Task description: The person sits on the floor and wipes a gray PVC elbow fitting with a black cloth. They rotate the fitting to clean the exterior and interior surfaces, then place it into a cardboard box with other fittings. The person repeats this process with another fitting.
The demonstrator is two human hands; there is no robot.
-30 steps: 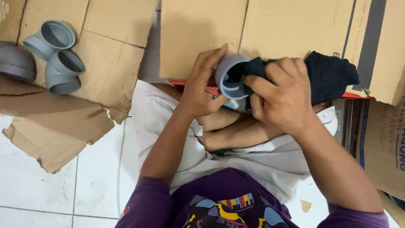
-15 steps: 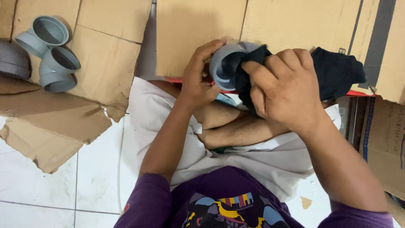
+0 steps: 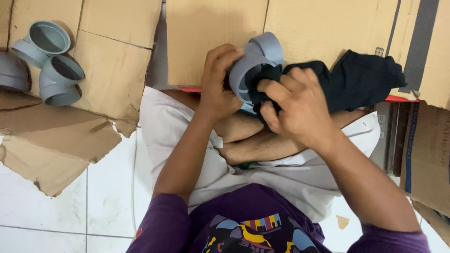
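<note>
My left hand (image 3: 218, 84) grips a grey plastic pipe elbow (image 3: 258, 58) from its left side, its open socket facing me. My right hand (image 3: 293, 107) clutches a dark navy cloth (image 3: 356, 82) and presses a fold of it into the socket's mouth. The rest of the cloth trails off to the right over the cardboard. Both hands are held above my crossed legs and white shorts.
Flattened cardboard sheets (image 3: 117, 51) cover the white tiled floor (image 3: 70, 206). Two more grey pipe fittings (image 3: 51, 61) lie at the far left beside a larger grey pipe piece (image 3: 11, 72). A printed cardboard box (image 3: 429, 154) stands at the right.
The elbow has been turned and tilted in my left hand, so its far socket now points up. My right hand has slid lower, pushing the cloth into the near opening.
</note>
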